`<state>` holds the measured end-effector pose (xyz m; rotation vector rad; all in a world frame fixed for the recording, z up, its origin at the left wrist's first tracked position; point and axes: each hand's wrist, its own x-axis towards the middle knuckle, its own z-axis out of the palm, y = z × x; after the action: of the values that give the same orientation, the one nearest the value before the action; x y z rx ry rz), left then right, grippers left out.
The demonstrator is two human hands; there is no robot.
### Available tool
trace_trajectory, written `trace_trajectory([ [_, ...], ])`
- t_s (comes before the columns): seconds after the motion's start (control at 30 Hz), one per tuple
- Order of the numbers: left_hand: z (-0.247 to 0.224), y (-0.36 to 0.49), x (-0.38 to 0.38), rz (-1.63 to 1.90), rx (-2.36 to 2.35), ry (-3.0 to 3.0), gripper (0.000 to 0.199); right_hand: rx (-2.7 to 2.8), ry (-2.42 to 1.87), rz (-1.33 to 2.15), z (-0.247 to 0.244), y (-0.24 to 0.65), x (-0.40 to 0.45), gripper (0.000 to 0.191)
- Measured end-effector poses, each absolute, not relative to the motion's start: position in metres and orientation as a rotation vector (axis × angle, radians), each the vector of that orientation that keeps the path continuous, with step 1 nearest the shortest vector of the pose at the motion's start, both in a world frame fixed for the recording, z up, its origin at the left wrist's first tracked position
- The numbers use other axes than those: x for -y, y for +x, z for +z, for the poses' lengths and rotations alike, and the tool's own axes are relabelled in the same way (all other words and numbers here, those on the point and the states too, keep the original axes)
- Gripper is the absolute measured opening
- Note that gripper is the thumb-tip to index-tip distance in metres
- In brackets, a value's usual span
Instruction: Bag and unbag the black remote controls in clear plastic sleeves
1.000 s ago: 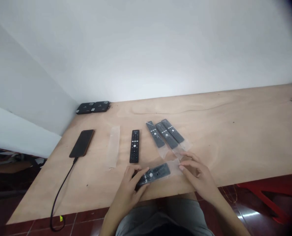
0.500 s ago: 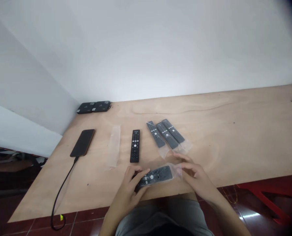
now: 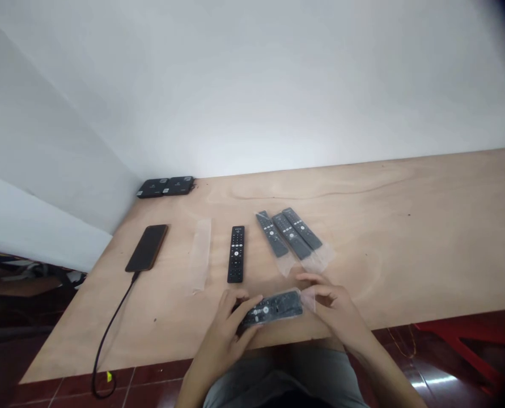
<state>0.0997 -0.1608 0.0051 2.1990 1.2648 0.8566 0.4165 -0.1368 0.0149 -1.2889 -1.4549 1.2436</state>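
A black remote control (image 3: 278, 306) in a clear plastic sleeve lies sideways between my hands at the table's front edge. My left hand (image 3: 235, 317) is closed around its left end, thumb on top. At the other end, my right hand (image 3: 326, 300) pinches the loose end of the plastic sleeve (image 3: 308, 298). Just beyond my hands is a bare black remote (image 3: 236, 255), buttons up. To its right, three more remotes (image 3: 292, 235) in clear sleeves lie slanted side by side. An empty plastic sleeve (image 3: 201, 255) rests flat to the left of the bare remote.
A phone (image 3: 147, 248) with a black cable (image 3: 111, 334) plugged in lies at the left of the wooden table (image 3: 405, 255); the cable hangs over the front edge. Two flat black boxes (image 3: 165, 187) stand in the back left corner by the wall. Red furniture (image 3: 460, 345) is at lower right.
My right hand has moved slightly left, its fingers now at the remote's end and closed on the sleeve. The view has shifted slightly.
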Motion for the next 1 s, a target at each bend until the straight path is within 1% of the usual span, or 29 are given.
trace_trajectory([
  [0.2, 0.005, 0.098, 0.162, 0.851, -1.239, 2.17, 0.058, 1.442, -1.296, 1.228, 0.014, 0.416, 0.138, 0.041],
  [0.4, 0.004, 0.098, 0.161, 0.861, -1.205, 2.203, 0.061, 1.441, -1.299, 1.255, 0.017, 0.404, 0.141, 0.036],
  [0.5, 0.004, 0.098, 0.16, 0.867, -1.201, 2.226, 0.063, 1.421, -1.331, 1.207, 0.015, 0.398, 0.143, 0.036],
  [0.63, 0.004, 0.098, 0.159, 0.908, -1.194, 2.255, 0.057, 1.488, -1.391, 1.167, 0.013, 0.396, 0.144, 0.032],
  [0.73, 0.005, 0.098, 0.158, 0.904, -1.198, 2.245, 0.052, 1.492, -1.373, 1.216, 0.015, 0.402, 0.145, 0.031],
  [0.9, 0.001, 0.097, 0.158, 0.886, -1.195, 2.2, 0.05, 1.334, -1.363, 1.325, 0.022, 0.42, 0.147, 0.038],
  [1.0, 0.001, 0.097, 0.157, 0.855, -1.201, 2.182, 0.048, 1.225, -1.372, 1.332, 0.023, 0.436, 0.149, 0.042],
])
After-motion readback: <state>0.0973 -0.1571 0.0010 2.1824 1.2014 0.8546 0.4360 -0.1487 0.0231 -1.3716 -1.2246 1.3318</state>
